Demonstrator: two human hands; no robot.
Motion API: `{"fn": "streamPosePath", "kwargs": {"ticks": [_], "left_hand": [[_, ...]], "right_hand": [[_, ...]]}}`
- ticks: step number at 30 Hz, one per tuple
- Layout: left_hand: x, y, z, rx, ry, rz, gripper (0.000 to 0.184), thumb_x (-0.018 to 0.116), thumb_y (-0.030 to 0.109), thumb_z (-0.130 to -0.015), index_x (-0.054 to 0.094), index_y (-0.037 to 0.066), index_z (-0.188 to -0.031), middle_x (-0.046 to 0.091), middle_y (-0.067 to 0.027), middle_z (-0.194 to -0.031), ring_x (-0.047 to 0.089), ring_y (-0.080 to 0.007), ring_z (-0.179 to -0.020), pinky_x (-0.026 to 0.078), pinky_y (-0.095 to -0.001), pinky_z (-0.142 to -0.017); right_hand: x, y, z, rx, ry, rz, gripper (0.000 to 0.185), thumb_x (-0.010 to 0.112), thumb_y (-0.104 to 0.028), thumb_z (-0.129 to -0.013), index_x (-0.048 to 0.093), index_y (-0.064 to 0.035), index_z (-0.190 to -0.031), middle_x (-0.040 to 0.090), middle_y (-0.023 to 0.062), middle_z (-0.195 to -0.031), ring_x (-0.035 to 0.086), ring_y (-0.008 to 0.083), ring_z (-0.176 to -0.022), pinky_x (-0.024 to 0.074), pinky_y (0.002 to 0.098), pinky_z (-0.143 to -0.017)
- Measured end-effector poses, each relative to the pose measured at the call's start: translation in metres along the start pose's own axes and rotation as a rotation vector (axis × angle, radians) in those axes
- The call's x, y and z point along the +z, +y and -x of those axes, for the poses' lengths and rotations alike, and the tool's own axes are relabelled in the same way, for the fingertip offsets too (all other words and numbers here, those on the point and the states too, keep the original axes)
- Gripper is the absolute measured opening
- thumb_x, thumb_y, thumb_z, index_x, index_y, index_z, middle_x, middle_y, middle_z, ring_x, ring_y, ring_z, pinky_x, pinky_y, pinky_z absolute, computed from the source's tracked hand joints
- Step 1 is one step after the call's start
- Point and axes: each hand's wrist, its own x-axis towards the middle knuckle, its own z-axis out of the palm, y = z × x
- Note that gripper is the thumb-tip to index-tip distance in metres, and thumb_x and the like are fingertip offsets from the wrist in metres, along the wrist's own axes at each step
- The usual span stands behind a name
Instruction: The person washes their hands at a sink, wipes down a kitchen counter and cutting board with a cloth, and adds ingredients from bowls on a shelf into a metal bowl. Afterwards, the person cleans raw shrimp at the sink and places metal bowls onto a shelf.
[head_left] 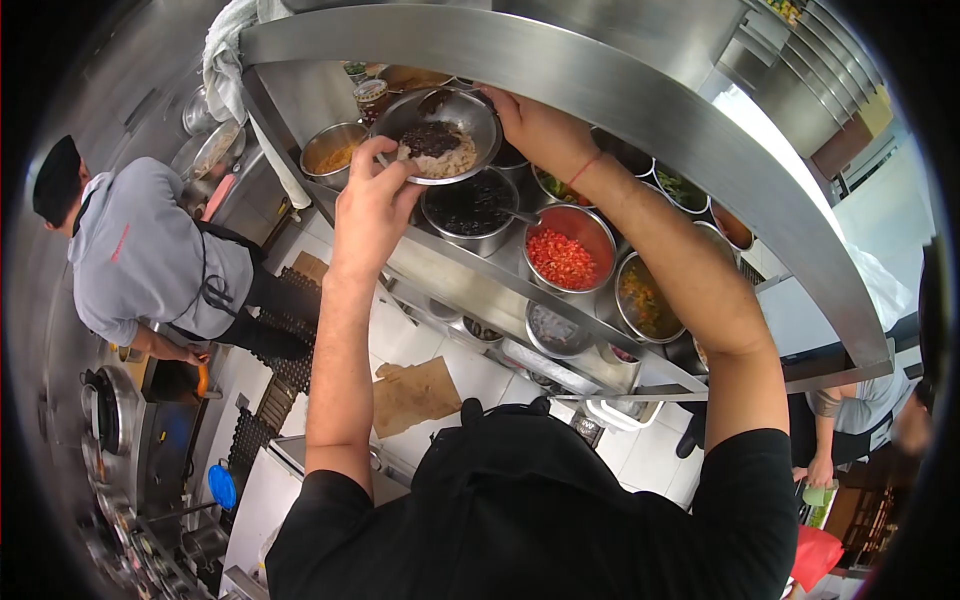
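Observation:
A metal bowl (485, 125) with pale food and a dark topping is held over the ingredient containers. My left hand (378, 205) grips its near left rim, fingers closed on the edge. Behind its right side is my right hand (530, 120), a red string on the wrist; its fingertips are partly hidden at or behind the rim. Just below the bowl stands a pot of dark food (470, 205) with a spoon handle sticking out. Beside it is a container of chopped red food (562, 258).
A curved steel shelf edge (600, 60) arches above the containers. To the left, a person in grey (165, 250) stands at a stove; another person (860, 410) is at the right. Cardboard (415, 397) lies on the tiled floor. An orange-filled pot (335, 155) sits left of the bowl.

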Motion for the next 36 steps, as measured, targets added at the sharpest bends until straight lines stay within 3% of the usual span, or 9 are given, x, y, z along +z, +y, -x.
{"fn": "streamPosePath", "kwargs": {"ticks": [2,6,11,13,17,23,26,30,36], "left_hand": [[-0.003,-0.002,0.002,-0.025,-0.028,-0.03,0.029,0.083,0.004,-0.078,0.07,0.008,-0.104,0.057,-0.009,-0.132,0.07,-0.0255,-0.098,0.06,-0.0391,-0.079],[-0.01,-0.007,0.004,-0.065,-0.024,-0.058,0.027,0.081,0.003,-0.08,0.07,0.008,-0.104,0.057,-0.0088,-0.135,0.069,-0.0263,-0.1,0.059,-0.0393,-0.08],[-0.014,-0.011,0.003,-0.064,-0.021,-0.085,0.025,0.08,0.004,-0.081,0.07,0.008,-0.104,0.056,-0.0091,-0.135,0.07,-0.0272,-0.1,0.058,-0.0408,-0.084],[-0.016,-0.011,0.002,-0.048,-0.024,-0.1,0.025,0.08,0.003,-0.081,0.069,0.008,-0.104,0.056,-0.0095,-0.135,0.07,-0.0273,-0.101,0.058,-0.0407,-0.085],[-0.017,-0.009,0.002,-0.044,-0.032,-0.119,0.026,0.08,0.003,-0.081,0.07,0.007,-0.105,0.055,-0.0101,-0.138,0.07,-0.0266,-0.1,0.058,-0.0396,-0.085],[-0.019,-0.008,0.003,-0.073,-0.051,-0.135,0.027,0.08,0.003,-0.082,0.07,0.007,-0.106,0.054,-0.0099,-0.142,0.07,-0.0249,-0.099,0.059,-0.0385,-0.086],[-0.021,-0.009,0.005,-0.079,-0.053,-0.145,0.026,0.079,0.003,-0.082,0.07,0.007,-0.106,0.053,-0.0097,-0.142,0.07,-0.0246,-0.099,0.059,-0.0385,-0.087],[-0.022,-0.011,0.004,-0.077,-0.047,-0.147,0.025,0.079,0.004,-0.083,0.07,0.007,-0.106,0.053,-0.0095,-0.143,0.07,-0.0249,-0.1,0.059,-0.0385,-0.086],[-0.018,-0.011,0.0,-0.072,-0.021,-0.134,0.024,0.08,0.006,-0.083,0.071,0.008,-0.105,0.054,-0.0101,-0.142,0.07,-0.0262,-0.102,0.059,-0.0391,-0.085]], "right_hand": [[-0.004,-0.003,-0.003,0.136,0.011,-0.118,0.023,0.061,-0.023,-0.1,0.075,-0.0102,-0.111,0.074,0.0149,-0.103,0.071,0.0324,-0.094,0.0555,0.043,-0.081],[0.026,0.06,0.011,0.144,-0.002,0.012,0.019,0.064,-0.019,-0.093,0.075,-0.007,-0.104,0.074,0.017,-0.101,0.071,0.0331,-0.095,0.0554,0.0449,-0.082],[0.02,0.057,0.018,0.162,-0.399,0.299,0.017,0.066,-0.015,-0.086,0.076,-0.0065,-0.097,0.074,0.0176,-0.098,0.071,0.034,-0.096,0.0555,0.0459,-0.083],[0.018,0.043,0.024,0.219,-0.375,0.216,0.017,0.066,-0.013,-0.082,0.077,-0.0068,-0.093,0.074,0.0182,-0.095,0.072,0.0352,-0.095,0.0559,0.0464,-0.082],[0.023,0.022,0.023,0.2,-0.653,0.227,0.017,0.064,-0.014,-0.079,0.078,-0.0061,-0.086,0.073,0.0207,-0.088,0.072,0.0382,-0.088,0.0567,0.0467,-0.08],[0.039,0.025,0.008,0.387,-0.775,-0.032,0.02,0.062,-0.013,-0.078,0.077,-0.0011,-0.084,0.072,0.0237,-0.084,0.07,0.0397,-0.077,0.0563,0.0457,-0.076],[0.06,0.052,0.01,0.193,-0.871,0.206,0.019,0.062,-0.013,-0.082,0.078,-0.0017,-0.086,0.074,0.0222,-0.092,0.07,0.0382,-0.081,0.0554,0.0465,-0.076],[0.051,0.078,0.024,0.691,-0.683,-0.328,0.02,0.063,-0.015,-0.087,0.078,-0.0035,-0.092,0.074,0.0201,-0.096,0.07,0.0367,-0.085,0.0551,0.0456,-0.078],[0.024,0.09,0.022,0.806,-0.287,-0.709,0.02,0.063,-0.018,-0.09,0.077,-0.0049,-0.096,0.074,0.0185,-0.098,0.07,0.0357,-0.087,0.0549,0.0448,-0.079]]}}
